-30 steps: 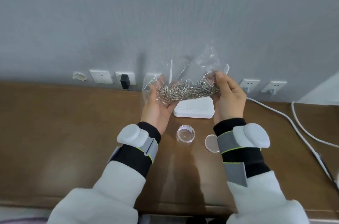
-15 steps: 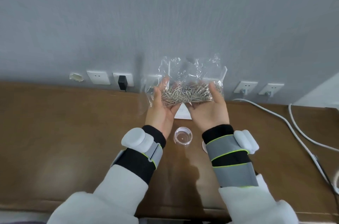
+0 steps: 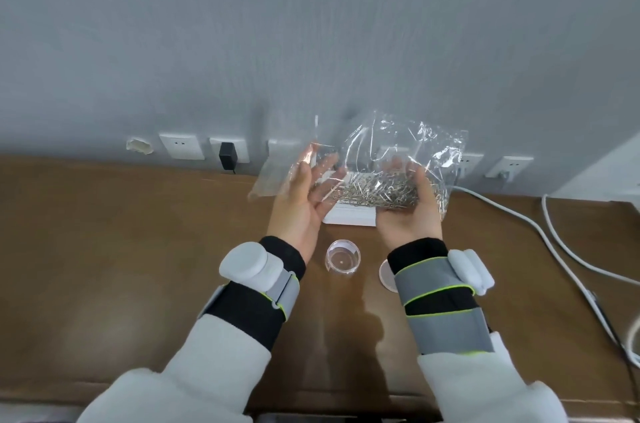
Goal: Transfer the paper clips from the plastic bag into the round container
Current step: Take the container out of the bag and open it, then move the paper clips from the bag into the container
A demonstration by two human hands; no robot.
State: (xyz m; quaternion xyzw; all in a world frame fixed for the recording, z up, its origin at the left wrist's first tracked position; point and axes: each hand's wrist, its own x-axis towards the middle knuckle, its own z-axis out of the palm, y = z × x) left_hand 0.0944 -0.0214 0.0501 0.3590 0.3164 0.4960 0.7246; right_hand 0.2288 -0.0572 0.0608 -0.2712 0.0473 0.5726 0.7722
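We find both hands raised above the brown surface point(image 3: 121, 249), palms up, with the plastic bag point(image 3: 398, 149) spread across them.

Left hand point(image 3: 301, 204): the grip is slack. The fingers lie nearly straight under the flat, clear end of the bag, which drapes over them toward 9 o'clock.

Right hand point(image 3: 410, 215): the grip is cupped round the bag. The fingers and thumb curl up about the bulge where the paper clips point(image 3: 381, 192) are heaped. The clips are all inside the bag, massed in this palm, and a thin trail of them runs toward the left hand. The upper part of the bag stands crumpled above the right hand, toward 12 o'clock.

The round container point(image 3: 343, 260) stands upright on the surface, at 6 o'clock from the bag and between the two wrists. It is clear and uncovered, and we see no clips in it. Its lid point(image 3: 387, 279) lies flat at 3 o'clock from it, partly hidden by the right wrist band.

A white box point(image 3: 349, 215) sits at 12 o'clock from the container, partly behind the hands. A black plug point(image 3: 227, 152) sits in a wall socket at 10 o'clock from the left hand. White cables point(image 3: 519, 218) run over the surface at 3 o'clock.
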